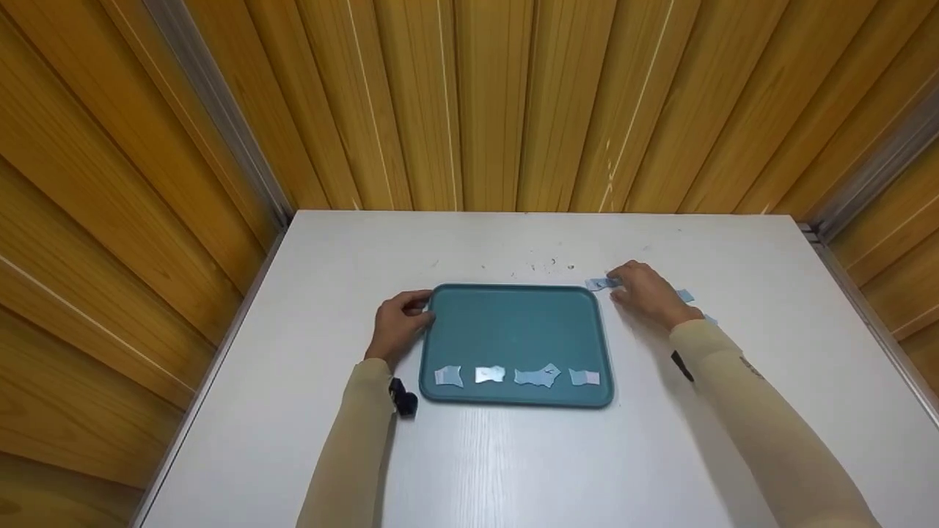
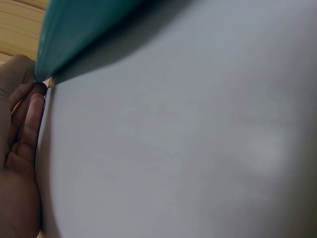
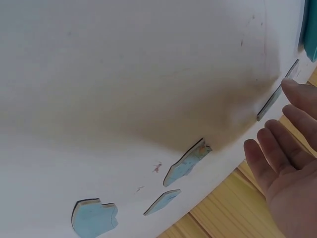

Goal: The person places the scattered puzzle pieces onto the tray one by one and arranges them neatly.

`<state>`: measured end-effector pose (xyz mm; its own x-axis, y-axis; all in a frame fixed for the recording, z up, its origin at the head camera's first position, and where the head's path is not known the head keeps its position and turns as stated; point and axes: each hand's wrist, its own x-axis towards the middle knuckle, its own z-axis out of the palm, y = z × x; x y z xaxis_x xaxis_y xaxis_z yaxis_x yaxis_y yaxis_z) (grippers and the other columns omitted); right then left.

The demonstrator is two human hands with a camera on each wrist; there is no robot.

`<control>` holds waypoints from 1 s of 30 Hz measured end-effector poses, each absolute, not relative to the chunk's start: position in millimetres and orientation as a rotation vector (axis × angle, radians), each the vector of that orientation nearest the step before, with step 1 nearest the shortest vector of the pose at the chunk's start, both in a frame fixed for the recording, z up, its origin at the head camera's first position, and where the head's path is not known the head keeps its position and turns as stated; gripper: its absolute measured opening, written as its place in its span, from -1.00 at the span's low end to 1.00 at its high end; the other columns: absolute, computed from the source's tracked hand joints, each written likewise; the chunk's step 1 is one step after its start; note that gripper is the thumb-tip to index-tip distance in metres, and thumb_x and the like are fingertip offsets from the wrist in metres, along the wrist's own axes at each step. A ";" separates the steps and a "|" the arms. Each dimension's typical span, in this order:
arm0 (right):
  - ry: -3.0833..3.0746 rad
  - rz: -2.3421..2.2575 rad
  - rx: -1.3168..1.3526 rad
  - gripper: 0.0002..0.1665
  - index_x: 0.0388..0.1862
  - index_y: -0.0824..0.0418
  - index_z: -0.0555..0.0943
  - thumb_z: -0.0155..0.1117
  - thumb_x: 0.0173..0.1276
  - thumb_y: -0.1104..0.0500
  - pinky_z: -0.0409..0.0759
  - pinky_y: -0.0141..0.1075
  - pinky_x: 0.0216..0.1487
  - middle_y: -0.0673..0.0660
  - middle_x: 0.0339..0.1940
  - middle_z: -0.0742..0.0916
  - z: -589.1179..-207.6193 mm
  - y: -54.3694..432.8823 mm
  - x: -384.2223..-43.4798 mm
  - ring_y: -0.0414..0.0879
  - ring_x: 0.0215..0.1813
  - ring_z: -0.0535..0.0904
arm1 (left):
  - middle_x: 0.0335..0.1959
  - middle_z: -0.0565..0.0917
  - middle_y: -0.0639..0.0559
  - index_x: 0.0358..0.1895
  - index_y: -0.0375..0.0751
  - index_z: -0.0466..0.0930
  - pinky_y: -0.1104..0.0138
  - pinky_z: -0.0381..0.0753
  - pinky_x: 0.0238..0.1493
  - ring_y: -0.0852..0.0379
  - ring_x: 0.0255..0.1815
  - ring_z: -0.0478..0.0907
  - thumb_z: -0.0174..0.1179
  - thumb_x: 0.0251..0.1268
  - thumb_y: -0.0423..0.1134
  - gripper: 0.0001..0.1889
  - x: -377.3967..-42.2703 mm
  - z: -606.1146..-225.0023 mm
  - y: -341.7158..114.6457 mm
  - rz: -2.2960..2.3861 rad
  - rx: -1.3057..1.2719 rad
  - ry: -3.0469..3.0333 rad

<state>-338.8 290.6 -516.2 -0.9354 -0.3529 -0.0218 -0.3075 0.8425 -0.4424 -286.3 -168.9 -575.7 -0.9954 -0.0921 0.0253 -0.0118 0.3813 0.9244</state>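
Observation:
My left hand (image 1: 398,323) grips the left edge of a teal tray (image 1: 513,330), close to its far corner. In the left wrist view its thumb and fingers meet the tray's rim (image 2: 47,64). Several light blue, irregularly cut puzzle pieces (image 1: 537,376) lie in a row along the tray's near side. Beyond the tray's far right corner, my right hand (image 1: 649,297) is over one end of another puzzle piece (image 1: 596,284). The right wrist view shows that piece (image 3: 270,105) nearly edge-on, the thumb overlapping it and the other fingers loosely extended.
More blue puzzle pieces (image 1: 685,295) lie on the white table (image 1: 469,469) beneath and beside the right forearm; the right wrist view shows one wide piece (image 3: 94,218) and two slimmer ones. Wood-look panels (image 1: 484,103) stand behind the table and on both sides.

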 end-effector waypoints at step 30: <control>2.841 -0.699 -0.261 -0.64 0.23 0.42 0.65 0.22 0.57 0.26 0.47 0.24 0.37 0.38 0.14 0.68 -516.8 291.9 -341.5 0.29 0.21 0.56 | 0.00 0.77 0.00 0.21 -0.16 0.76 0.15 0.60 0.17 0.05 0.03 0.64 0.45 0.25 -0.41 -0.57 -284.6 -574.8 -168.7 -1.683 0.059 -2.540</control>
